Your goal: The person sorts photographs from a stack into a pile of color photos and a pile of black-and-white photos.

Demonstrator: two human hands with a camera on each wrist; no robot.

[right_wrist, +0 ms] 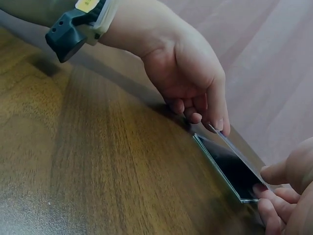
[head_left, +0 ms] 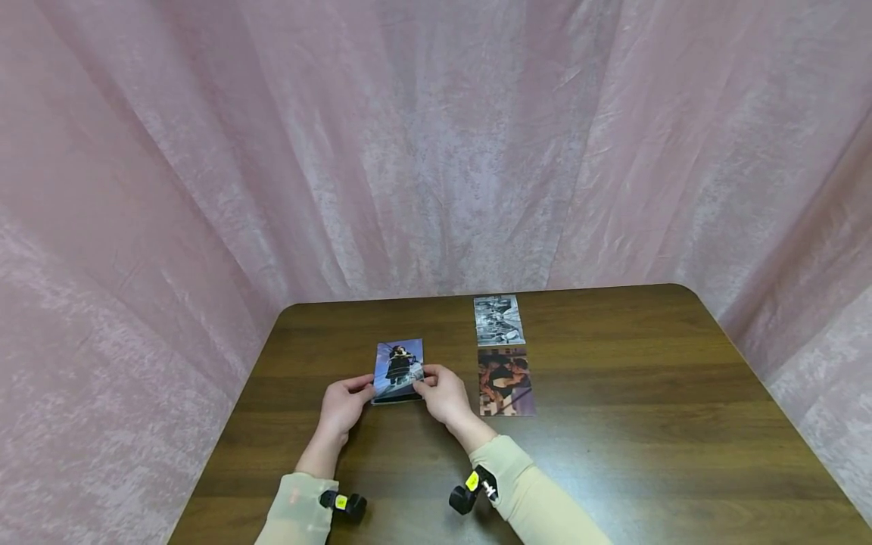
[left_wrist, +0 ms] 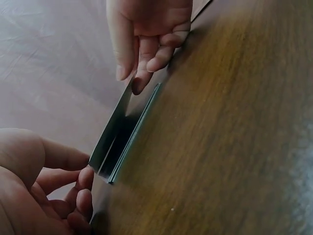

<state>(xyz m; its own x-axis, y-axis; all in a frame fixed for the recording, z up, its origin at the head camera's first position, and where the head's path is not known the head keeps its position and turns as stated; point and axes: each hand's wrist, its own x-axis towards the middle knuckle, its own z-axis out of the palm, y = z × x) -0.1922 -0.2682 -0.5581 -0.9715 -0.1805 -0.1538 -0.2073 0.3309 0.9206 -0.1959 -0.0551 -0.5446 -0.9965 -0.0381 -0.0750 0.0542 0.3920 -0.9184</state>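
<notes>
Both hands pinch the top photo (head_left: 398,369), lifting its near edge off the small stack (right_wrist: 226,172) at mid-table: left hand (head_left: 343,405) at the left corner, right hand (head_left: 443,393) at the right. I judge it is being peeled free; next it needs carrying right, beside the two laid-out photos (head_left: 502,354).

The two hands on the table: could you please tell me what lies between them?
In the head view, a photo spans the gap between the left hand and the right hand; each pinches one edge. The wrist views show it lifted off a small stack.
</notes>
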